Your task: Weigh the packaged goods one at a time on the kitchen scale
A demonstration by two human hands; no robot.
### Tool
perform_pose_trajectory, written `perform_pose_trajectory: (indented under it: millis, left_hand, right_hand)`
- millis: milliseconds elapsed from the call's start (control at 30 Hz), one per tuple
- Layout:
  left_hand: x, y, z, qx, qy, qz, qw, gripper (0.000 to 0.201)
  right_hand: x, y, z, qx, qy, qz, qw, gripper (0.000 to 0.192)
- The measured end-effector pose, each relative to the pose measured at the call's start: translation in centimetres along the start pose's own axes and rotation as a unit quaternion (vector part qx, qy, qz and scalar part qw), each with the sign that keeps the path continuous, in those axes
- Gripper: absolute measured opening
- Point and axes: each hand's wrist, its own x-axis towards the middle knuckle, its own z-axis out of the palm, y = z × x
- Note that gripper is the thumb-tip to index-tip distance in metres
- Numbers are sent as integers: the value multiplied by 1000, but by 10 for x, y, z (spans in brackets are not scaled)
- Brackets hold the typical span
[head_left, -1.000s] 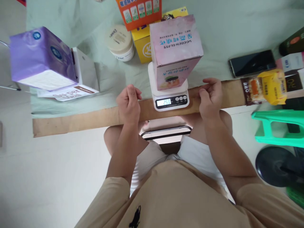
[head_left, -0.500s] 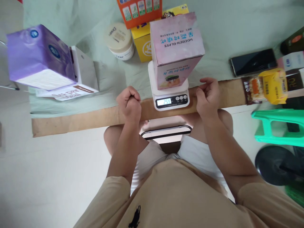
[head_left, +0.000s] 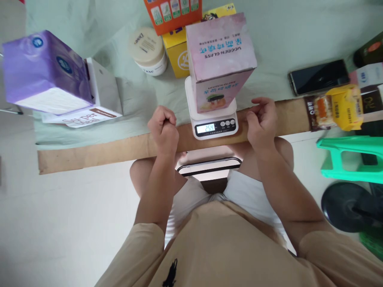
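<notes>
Brown table edge (head_left: 92, 154) under fisted left hand (head_left: 164, 130), half-curled right hand (head_left: 263, 124)

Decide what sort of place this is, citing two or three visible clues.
Probably a room in a home, though I can't be sure: a cloth-covered table holds everyday things such as a Dove tub and a phone.

The Wooden Glass box (head_left: 221, 52) is mottled pink with blue and black print, the digital kitchen scale (head_left: 215, 127) white with a black panel. Pale green marks the cloth (head_left: 284, 32), brown its edging strip (head_left: 119, 150). The tissue pack (head_left: 44, 71) is purple and white, the Dove jar (head_left: 148, 48) cream and white, the stool (head_left: 356, 142) bright green.
</notes>
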Motion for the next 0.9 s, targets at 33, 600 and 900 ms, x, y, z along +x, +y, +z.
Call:
perform_pose_trajectory:
  millis: [33, 600, 900]
  left_hand:
    - [-1, -1, -1, -19, -10, -13, 1000, 32]
    - [24, 31, 7, -79, -137, -118, 980, 75]
    - [14, 88, 64, -137, -214, -136, 958, 74]
  right_hand:
    - [0, 2, 0, 2, 0, -1, 1000, 22]
    - [40, -67, 10, 8, -140, -68, 988, 63]
    - [59, -111, 1, -19, -192, -23, 981, 81]
